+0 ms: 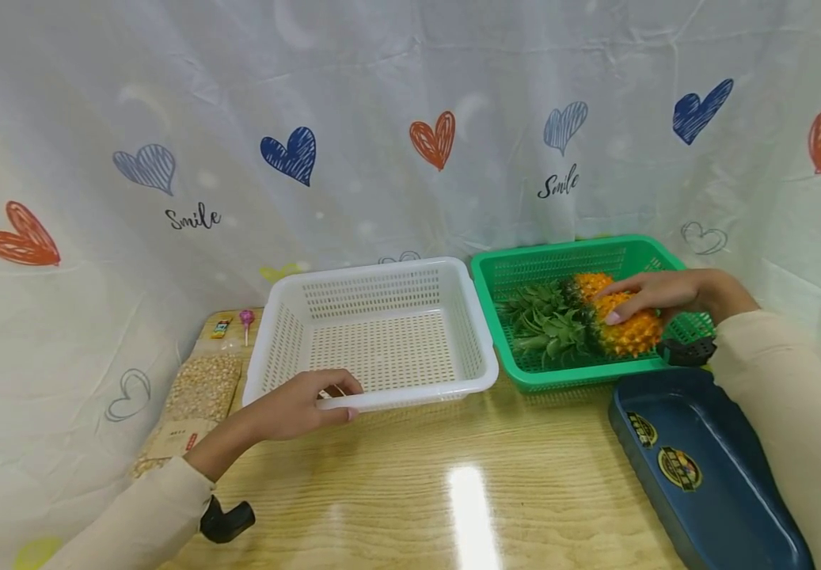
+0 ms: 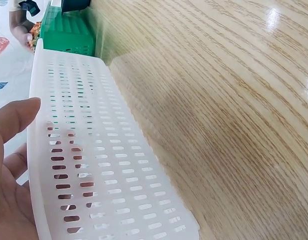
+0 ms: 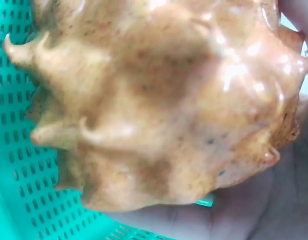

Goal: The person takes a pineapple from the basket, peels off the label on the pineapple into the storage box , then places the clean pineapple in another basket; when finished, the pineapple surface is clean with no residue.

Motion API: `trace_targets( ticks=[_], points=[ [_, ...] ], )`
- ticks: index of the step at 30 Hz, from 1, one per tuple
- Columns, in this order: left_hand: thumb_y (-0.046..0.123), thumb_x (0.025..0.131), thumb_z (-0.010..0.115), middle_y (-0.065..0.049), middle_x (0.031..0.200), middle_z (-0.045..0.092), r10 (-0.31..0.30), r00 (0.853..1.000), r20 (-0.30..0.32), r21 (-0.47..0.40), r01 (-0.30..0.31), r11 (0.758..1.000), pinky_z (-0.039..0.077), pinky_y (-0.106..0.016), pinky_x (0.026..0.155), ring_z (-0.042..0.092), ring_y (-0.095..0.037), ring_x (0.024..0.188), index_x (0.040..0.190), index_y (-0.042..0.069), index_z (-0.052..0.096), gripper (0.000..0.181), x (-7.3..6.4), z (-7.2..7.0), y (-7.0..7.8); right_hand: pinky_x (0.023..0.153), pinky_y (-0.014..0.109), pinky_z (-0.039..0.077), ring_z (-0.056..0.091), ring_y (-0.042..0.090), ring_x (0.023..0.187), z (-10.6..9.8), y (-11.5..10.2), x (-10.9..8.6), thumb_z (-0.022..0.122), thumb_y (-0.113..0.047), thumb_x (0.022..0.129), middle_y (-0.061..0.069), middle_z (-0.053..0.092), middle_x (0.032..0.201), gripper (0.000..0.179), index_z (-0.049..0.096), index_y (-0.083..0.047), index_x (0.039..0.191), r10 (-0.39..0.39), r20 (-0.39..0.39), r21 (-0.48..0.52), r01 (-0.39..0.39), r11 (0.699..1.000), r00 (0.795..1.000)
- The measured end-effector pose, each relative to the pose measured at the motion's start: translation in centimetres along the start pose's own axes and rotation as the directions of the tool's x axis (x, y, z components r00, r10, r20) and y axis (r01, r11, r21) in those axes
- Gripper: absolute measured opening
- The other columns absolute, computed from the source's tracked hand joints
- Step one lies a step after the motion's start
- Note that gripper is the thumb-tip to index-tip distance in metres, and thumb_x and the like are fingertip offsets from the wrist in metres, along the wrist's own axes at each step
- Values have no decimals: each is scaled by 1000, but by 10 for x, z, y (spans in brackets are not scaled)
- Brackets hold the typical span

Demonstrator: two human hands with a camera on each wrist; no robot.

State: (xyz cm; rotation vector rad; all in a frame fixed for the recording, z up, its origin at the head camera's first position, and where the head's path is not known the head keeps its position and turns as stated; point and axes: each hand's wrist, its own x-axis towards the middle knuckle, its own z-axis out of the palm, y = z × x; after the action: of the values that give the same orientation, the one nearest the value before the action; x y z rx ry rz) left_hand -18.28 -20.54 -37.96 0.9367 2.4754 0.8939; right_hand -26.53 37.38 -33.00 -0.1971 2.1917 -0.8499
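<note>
My left hand (image 1: 310,404) grips the near rim of a white plastic basket (image 1: 477,332), thumb outside and fingers over the inner side. The left wrist view shows the slotted wall of this basket (image 2: 109,165) beside the thumb. Inside a green basket (image 1: 545,378) at the right lie two orange toy-like pineapples with leafy green crowns. My right hand (image 1: 655,291) holds the nearer pineapple (image 1: 631,331) around its body; the other pineapple (image 1: 591,283) lies just behind it. Close up in the right wrist view, the held pineapple (image 3: 144,115) looks glossy and spiky, with fingers beneath it.
A dark blue tray (image 1: 720,475) stands at the right, under my right forearm. Along the left edge lie a bag of beige kernels (image 1: 203,388), a pink lollipop (image 1: 247,317) and a small yellow packet (image 1: 221,327). A heart-printed curtain (image 1: 367,206) hangs behind the wooden table (image 1: 381,491).
</note>
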Motion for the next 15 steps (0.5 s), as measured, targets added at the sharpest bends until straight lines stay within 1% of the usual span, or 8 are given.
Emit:
trace_targets(
  ticks=[3, 5, 7, 10, 11, 13, 15],
  points=[
    [38, 98, 65, 5, 115, 67, 1, 1000, -3, 0, -1, 1000, 51, -42, 88, 63, -17, 105, 115, 23, 66, 23, 0, 0, 0, 83, 48, 56, 37, 54, 136, 1, -3, 1, 62, -38, 98, 36, 6, 161, 83, 18, -6, 161, 12, 21, -11, -12, 1000, 1000],
    [38, 98, 66, 6, 114, 67, 0, 1000, -4, -2, 0, 1000, 51, -41, 88, 63, -17, 104, 115, 23, 66, 22, 0, 0, 0, 85, 49, 56, 34, 55, 138, 1, -4, 1, 62, -39, 99, 36, 1, 161, 85, 14, -6, 161, 30, 42, 1, -30, 1000, 999],
    [37, 98, 66, 8, 114, 67, -7, 1000, -5, -6, 7, 1000, 51, -41, 89, 63, -16, 104, 115, 25, 66, 21, 0, 0, 0, 88, 50, 55, 40, 52, 135, 1, -5, 3, 61, -40, 99, 37, 0, 161, 87, 11, -6, 162, 46, 65, 13, -47, 999, 997],
    [36, 98, 67, 9, 114, 66, -15, 1000, -5, -9, 15, 1000, 51, -40, 89, 63, -15, 104, 115, 26, 65, 20, 1, 1, -1, 90, 51, 55, 53, 41, 126, 2, -5, 5, 61, -39, 99, 38, 6, 159, 89, 8, -6, 162, 67, 89, 39, -70, 997, 994],
    [35, 98, 67, 9, 114, 66, -15, 1000, -5, -10, 15, 1000, 51, -40, 89, 63, -15, 104, 115, 26, 65, 19, 1, 1, -1, 91, 51, 54, 54, 39, 126, 2, -4, 5, 61, -39, 99, 38, 6, 159, 89, 8, -6, 162, 69, 96, 43, -73, 996, 993],
    [35, 98, 67, 9, 114, 66, -17, 1000, -4, -11, 17, 1000, 51, -40, 89, 63, -15, 104, 115, 26, 65, 19, 1, 1, -1, 92, 52, 54, 53, 39, 126, 3, -3, 6, 61, -39, 99, 38, 7, 159, 89, 6, -6, 162, 75, 106, 55, -81, 995, 991],
    [36, 98, 66, 7, 115, 66, -12, 1000, -2, -7, 12, 1000, 51, -41, 89, 63, -16, 105, 115, 25, 66, 20, 1, 2, -1, 94, 53, 52, 46, 48, 132, 4, -3, 8, 61, -39, 99, 37, 4, 160, 89, 6, -7, 162, 78, 116, 54, -85, 995, 990]
  ],
)
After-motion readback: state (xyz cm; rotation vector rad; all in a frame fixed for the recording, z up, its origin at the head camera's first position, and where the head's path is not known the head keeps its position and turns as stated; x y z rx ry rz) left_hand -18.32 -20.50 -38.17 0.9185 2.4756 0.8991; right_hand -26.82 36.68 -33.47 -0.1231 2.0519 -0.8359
